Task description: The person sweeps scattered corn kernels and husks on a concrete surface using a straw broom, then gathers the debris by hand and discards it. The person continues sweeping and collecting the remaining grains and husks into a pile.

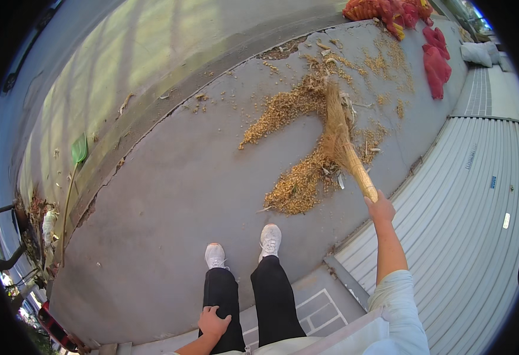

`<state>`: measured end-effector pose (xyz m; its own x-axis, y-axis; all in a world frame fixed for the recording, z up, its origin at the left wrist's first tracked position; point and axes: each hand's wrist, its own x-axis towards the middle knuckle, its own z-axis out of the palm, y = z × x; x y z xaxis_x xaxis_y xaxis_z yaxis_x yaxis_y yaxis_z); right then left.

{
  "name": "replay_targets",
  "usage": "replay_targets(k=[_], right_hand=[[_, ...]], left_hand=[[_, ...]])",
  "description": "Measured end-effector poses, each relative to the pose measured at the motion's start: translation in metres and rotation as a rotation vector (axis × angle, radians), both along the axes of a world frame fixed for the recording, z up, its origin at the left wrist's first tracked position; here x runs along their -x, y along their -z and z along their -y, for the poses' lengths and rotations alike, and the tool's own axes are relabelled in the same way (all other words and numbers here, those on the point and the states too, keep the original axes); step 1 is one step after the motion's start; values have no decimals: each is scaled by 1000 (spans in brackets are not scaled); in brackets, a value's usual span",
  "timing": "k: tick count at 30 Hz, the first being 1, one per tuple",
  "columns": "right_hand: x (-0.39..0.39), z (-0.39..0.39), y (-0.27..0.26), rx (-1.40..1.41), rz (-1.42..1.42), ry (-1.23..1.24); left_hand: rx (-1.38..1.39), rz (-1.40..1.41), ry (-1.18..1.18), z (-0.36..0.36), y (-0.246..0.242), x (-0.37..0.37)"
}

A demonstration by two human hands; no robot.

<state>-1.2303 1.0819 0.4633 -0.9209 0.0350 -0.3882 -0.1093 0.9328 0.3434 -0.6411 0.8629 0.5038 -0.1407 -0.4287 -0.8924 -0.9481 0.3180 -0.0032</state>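
My right hand (381,207) grips the handle end of a straw broom (340,126), which points away from me. Its bristles rest among loose corn kernels (297,188) and bits of dry husk. The kernels lie in a curved pile, one arm of it reaching towards my shoes and another spreading to the left (270,117). My left hand (215,321) lies on my black trouser leg (221,288) near the knee, holding nothing, with the thumb spread from the fingers.
Red mesh sacks (392,15) and crumpled red bags (437,66) lie at the far right. A ribbed metal shutter (446,199) borders the concrete floor (175,213) on the right. At the left, a green long-handled shovel (80,150) lies along the cracked floor edge.
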Motion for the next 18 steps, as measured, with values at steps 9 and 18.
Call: replay_targets(k=[9,18], right_hand=[[-236,1,-28,198,459,5],[-262,3,67,-7,562,-409]], left_hand=[[-26,-12,18,6,-3,-2],[-48,-2,30,30,-5,-10]])
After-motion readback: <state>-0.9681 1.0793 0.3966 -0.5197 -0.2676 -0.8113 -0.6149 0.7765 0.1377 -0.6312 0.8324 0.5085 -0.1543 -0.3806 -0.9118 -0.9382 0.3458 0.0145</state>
